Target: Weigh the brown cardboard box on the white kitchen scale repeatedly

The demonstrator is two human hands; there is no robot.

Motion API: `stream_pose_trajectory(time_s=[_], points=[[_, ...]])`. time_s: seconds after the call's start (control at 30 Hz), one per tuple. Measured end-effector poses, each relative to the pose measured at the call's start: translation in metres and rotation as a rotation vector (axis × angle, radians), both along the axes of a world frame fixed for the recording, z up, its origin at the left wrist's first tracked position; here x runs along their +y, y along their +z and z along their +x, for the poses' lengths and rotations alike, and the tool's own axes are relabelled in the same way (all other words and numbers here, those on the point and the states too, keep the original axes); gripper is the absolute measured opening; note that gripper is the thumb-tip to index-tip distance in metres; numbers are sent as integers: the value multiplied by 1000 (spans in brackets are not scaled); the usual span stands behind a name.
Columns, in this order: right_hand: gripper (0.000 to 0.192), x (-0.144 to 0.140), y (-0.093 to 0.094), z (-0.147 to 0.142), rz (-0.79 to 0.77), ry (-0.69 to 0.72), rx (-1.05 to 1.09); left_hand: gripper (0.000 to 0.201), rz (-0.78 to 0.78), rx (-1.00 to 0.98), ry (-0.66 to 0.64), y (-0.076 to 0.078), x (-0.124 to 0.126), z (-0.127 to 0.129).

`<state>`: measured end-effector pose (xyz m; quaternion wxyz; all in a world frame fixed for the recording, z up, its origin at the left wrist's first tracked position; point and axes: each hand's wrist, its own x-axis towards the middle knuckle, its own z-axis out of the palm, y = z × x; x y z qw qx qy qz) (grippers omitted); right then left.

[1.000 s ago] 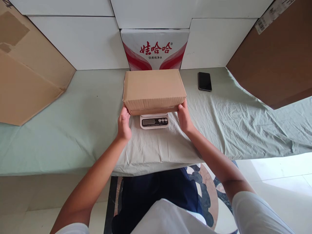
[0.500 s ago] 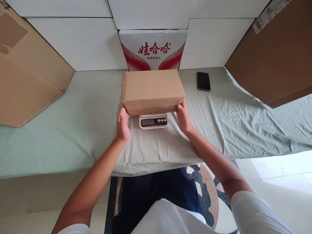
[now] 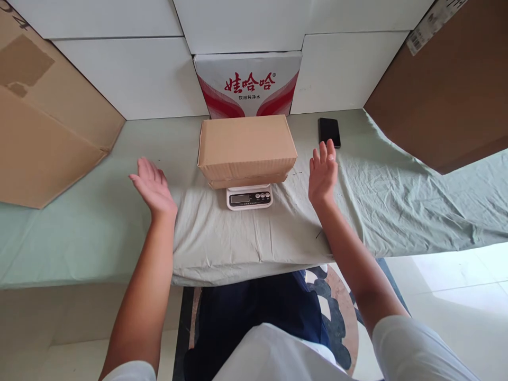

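Observation:
A closed brown cardboard box (image 3: 246, 140) rests on a small white digital scale (image 3: 250, 205). The box covers the scale's platform; only the front panel with its display and buttons shows, and the display looks dark. My left hand (image 3: 154, 188) is held off to the left of the box, palm up, fingers spread, touching nothing. On the other side, my right hand (image 3: 323, 172) is apart from the box with its fingers stretched out and nothing in it. Its fingertips overlap the lower edge of a black smartphone (image 3: 329, 131) in the view; I cannot tell whether they touch.
A pale green cloth (image 3: 222, 243) covers the table. Behind the box stands a white and red carton (image 3: 250, 66) against white panels. Large brown cardboard sheets (image 3: 59, 121) lean at the left, and another brown carton (image 3: 444, 100) stands at the right.
Both my hands have let go of the box and moved outward, the left hand to the left and the right hand to the right. The box stays on the scale.

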<state>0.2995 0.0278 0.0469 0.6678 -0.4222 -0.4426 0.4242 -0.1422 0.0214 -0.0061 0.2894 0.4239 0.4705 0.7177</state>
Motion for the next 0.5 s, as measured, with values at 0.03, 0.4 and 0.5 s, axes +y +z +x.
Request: stream_pose_trajectory(time_s=[0.03,0.4,0.5], points=[[71,0,-2,-2,-5,12,4,75,9,7,-31,-5,2,1],[75,-4,-13,-21,-91,100,4,94,-69,110,-103,12,-11,50],[73,-4,-14,-21,-99,99,-4,98,-90,149,-124,18,-17,62]])
